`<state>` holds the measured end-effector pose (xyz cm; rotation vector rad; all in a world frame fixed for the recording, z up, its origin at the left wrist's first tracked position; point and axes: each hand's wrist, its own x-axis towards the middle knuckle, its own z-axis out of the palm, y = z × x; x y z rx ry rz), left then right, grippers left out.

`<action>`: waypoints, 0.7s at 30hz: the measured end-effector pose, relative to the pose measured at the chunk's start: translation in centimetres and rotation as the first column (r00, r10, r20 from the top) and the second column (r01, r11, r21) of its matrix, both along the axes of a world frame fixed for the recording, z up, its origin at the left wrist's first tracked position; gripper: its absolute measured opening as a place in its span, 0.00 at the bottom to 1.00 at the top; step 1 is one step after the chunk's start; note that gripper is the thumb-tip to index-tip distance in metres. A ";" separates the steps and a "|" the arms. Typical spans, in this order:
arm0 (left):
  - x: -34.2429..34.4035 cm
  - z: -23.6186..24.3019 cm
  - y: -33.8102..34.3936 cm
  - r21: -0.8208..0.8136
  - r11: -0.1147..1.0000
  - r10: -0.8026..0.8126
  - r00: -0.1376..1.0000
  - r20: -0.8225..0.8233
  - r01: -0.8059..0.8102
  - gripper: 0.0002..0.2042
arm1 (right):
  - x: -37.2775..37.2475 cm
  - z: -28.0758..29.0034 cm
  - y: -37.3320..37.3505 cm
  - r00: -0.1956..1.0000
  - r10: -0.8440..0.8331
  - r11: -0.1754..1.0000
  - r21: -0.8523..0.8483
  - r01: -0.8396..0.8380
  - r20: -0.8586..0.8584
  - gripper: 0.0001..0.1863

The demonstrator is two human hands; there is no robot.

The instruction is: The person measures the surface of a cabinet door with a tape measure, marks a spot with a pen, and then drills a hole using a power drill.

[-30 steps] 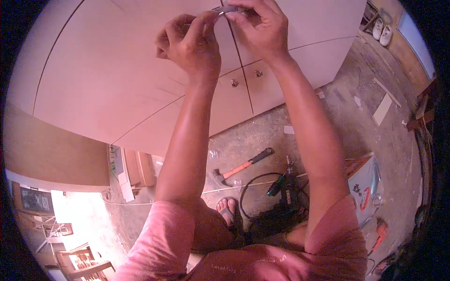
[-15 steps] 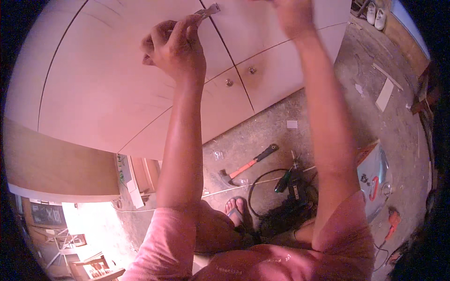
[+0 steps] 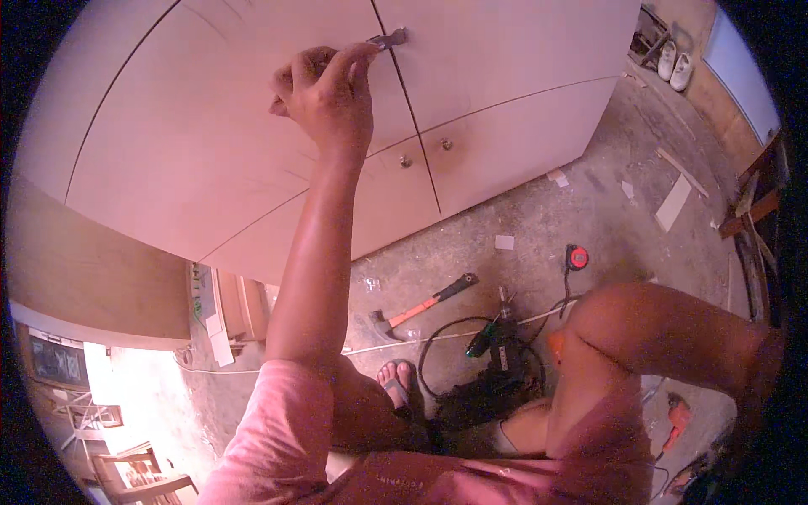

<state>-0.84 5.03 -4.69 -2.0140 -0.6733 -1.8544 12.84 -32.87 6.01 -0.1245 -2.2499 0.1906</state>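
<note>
My left hand (image 3: 328,97) is raised at the white cabinet front (image 3: 210,126), its fingers closed on a small dark metal fitting (image 3: 389,39) at the vertical seam between two doors. Two small round knobs (image 3: 405,161) sit below it, either side of that seam. My right arm is bent back toward the right edge, where my right hand (image 3: 753,370) is in shadow; its fingers cannot be made out.
On the concrete floor lie a hammer (image 3: 421,307), a black tool with hose (image 3: 505,353), a tape measure (image 3: 576,257), an orange power tool (image 3: 677,417) and scrap pieces (image 3: 673,202). White shoes (image 3: 680,71) stand at upper right; a wooden chair (image 3: 135,471) is at lower left.
My right hand has left the fitting and swung down to the lower right, uncovering the tape measure. My left hand keeps hold of the fitting at the seam.
</note>
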 end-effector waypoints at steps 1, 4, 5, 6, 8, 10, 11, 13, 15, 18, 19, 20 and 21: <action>-0.2 0.1 0.1 -0.008 1.000 0.002 1.000 -0.010 -0.002 0.07 | -0.7 0.0 -0.1 0.999 0.016 1.000 -0.004 -0.016 0.028 0.13; 1.1 0.2 -0.8 -0.017 1.000 -0.023 1.000 -0.002 0.023 0.07 | -2.1 0.1 -1.3 0.994 0.020 0.999 -0.033 -0.017 0.105 0.12; 0.9 0.3 -0.8 -0.001 1.000 -0.013 1.000 -0.010 0.013 0.07 | -2.3 -0.1 -1.2 0.993 0.035 0.999 -0.035 -0.031 0.112 0.12; 0.7 0.3 -0.9 0.003 1.000 -0.005 1.000 -0.014 0.005 0.07 | -2.5 -0.3 -1.3 0.991 0.050 0.998 -0.034 -0.046 0.123 0.12; 0.2 0.3 -1.0 -0.014 1.000 -0.023 0.999 -0.029 0.023 0.06 | -2.5 -0.2 -1.3 0.990 0.068 0.997 -0.042 -0.063 0.126 0.12; -0.1 0.3 -0.8 -0.013 1.000 -0.017 0.999 -0.027 0.017 0.06 | -2.5 -0.2 -1.2 0.987 0.093 0.995 -0.052 -0.087 0.132 0.11; 0.1 0.3 -0.8 -0.019 1.000 -0.022 1.000 -0.015 0.022 0.06 | -2.3 0.0 -1.4 0.986 0.096 0.994 -0.067 -0.088 0.135 0.11; 0.4 0.3 -1.0 -0.016 0.999 -0.030 1.000 -0.008 0.029 0.06 | -1.5 0.4 -1.7 0.990 0.096 0.992 -0.086 -0.087 0.108 0.11; 0.0 0.4 -0.9 -0.010 1.000 -0.024 1.000 -0.012 0.024 0.06 | 0.4 0.4 -1.2 0.998 0.060 0.993 -0.100 -0.058 0.021 0.11; 0.8 0.3 -1.2 -0.022 0.999 -0.036 0.999 -0.020 0.035 0.06 | 7.1 -0.3 2.8 0.841 -0.532 0.847 -0.088 0.525 -0.103 0.18; 0.8 0.3 -1.2 -0.005 0.999 -0.037 0.999 -0.008 0.037 0.05 | 7.9 -0.4 5.5 0.701 -0.695 0.719 -0.180 0.672 -0.160 0.16; 0.9 0.2 -1.3 0.010 0.999 -0.041 0.999 0.003 0.041 0.05 | 7.3 -0.4 8.9 0.546 -0.813 0.582 -0.322 0.747 -0.203 0.13; 0.8 0.1 -1.1 0.011 0.999 -0.047 0.999 -0.010 0.047 0.05 | 6.6 -0.9 12.6 0.428 -0.882 0.470 -0.443 0.763 -0.198 0.11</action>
